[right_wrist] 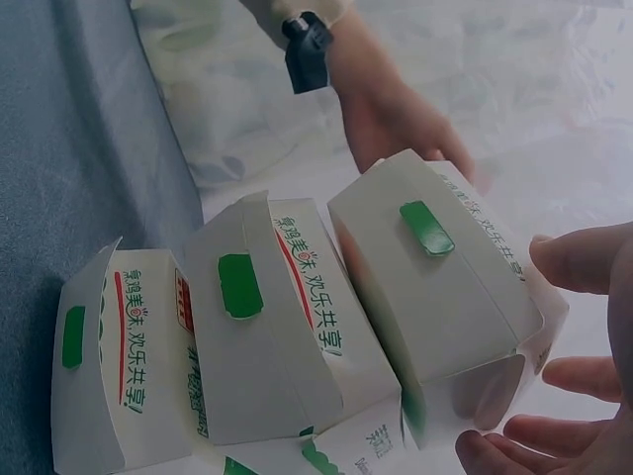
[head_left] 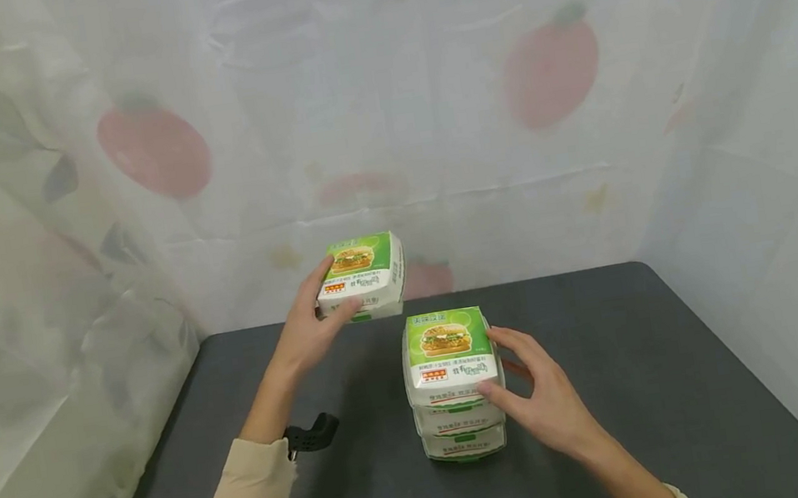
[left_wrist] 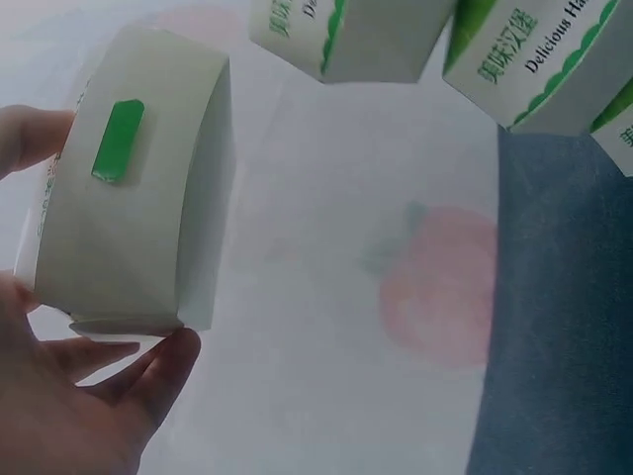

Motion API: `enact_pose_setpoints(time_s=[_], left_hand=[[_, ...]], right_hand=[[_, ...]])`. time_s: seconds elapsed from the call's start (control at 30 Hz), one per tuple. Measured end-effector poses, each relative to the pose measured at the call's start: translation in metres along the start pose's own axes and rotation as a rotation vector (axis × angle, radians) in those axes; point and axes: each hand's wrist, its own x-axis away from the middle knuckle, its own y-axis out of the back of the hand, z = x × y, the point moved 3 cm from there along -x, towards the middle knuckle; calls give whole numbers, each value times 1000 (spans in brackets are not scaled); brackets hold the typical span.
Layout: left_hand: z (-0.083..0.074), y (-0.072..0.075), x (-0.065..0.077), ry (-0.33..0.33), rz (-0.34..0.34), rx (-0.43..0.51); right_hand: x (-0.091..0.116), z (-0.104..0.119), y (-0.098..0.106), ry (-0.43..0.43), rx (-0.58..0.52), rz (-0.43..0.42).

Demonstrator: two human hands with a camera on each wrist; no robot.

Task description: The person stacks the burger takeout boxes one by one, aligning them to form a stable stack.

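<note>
My left hand holds a green-and-white paper burger box above the table's back edge, left of the stack. In the left wrist view, thumb and fingers grip that box at its side. Several alike boxes stand stacked at the table's middle. My right hand lies at the right side of the top burger box, fingers spread and fairly straight, thumb by its front corner. The right wrist view shows this top box slightly tilted over the middle box; firm contact cannot be made out.
A dark table lies under the stack. A white curtain with faded strawberry prints hangs behind the table and along its sides. The lowest box rests on the table. A black strap device sits on my left wrist.
</note>
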Motion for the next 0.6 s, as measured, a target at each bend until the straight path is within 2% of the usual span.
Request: enact_pose_setpoints(time_s=[0.17, 0.37, 0.6], left_hand=[[-11, 2, 8, -61, 36, -14], [-23, -3, 16, -146, 79, -62], [-33, -13, 20, -229, 155, -18]], right_hand=[[0, -1, 0, 4, 5, 2], [1, -2, 0, 1, 6, 4], [1, -1, 1, 7, 9, 7]])
